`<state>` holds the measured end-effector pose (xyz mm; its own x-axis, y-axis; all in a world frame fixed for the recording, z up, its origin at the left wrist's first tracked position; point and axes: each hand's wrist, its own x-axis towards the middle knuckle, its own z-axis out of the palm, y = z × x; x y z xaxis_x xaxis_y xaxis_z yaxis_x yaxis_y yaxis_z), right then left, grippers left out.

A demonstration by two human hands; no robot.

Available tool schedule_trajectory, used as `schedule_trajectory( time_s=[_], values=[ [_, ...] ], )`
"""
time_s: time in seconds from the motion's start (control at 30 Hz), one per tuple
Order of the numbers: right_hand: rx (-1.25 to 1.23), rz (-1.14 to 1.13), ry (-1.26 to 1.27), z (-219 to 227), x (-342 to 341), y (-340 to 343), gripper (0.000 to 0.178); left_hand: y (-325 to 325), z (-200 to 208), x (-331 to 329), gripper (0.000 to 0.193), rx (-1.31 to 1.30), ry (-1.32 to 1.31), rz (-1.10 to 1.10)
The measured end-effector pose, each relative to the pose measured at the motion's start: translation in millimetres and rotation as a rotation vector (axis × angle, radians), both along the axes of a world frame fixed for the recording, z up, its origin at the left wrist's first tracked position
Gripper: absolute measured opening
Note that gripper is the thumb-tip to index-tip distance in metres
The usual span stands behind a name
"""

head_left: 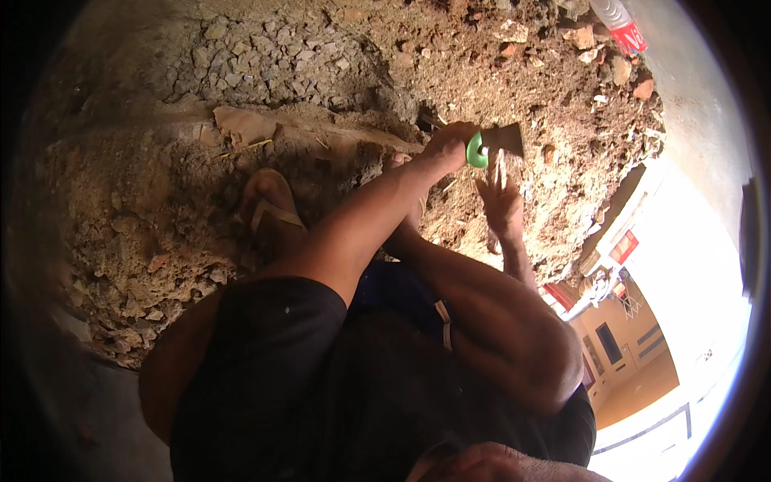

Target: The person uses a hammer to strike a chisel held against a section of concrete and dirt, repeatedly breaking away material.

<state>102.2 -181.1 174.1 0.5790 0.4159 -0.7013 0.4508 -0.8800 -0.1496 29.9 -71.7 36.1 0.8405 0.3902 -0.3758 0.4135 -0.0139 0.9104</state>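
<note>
My left hand (447,149) is closed around the handle of a small trowel or scraper with a green guard (477,150) and a flat, dull brown blade (506,140). The blade points right, over the loose soil. Just below it is my right hand (503,206), its thumb apart and its fingers seemingly stretched up toward the blade. Pale, streaked shapes at the fingertips could be dusty fingers or a sliver of wood; I cannot tell which. Broken brown soil (454,210) lies beneath both hands.
Grey rubble (265,64) is heaped at the upper left, beside a raised strip of earth with a flat brown piece (243,126) on it. My sandalled left foot (269,201) stands on the dirt. A clear bottle with a red label (629,38) lies at the upper right.
</note>
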Motion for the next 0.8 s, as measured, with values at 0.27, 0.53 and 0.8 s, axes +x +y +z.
schedule_trajectory(
  time_s=[0.27, 0.53, 0.8],
  values=[
    [0.880, 0.210, 0.023, 75.1, 5.5, 44.6, 0.011, -10.2, -16.9, -9.4, 0.023, 0.140, -0.305, 0.238],
    [-0.033, 0.653, -0.044, 81.5, 20.6, 44.8, 0.036, -26.4, -8.6, -10.5, 0.021, 0.188, -0.217, 0.290],
    [0.058, 0.767, -0.154, 68.5, 28.8, 33.0, 0.011, -6.4, 7.0, -8.4, 0.015, 0.082, -0.127, 0.162]
  ],
)
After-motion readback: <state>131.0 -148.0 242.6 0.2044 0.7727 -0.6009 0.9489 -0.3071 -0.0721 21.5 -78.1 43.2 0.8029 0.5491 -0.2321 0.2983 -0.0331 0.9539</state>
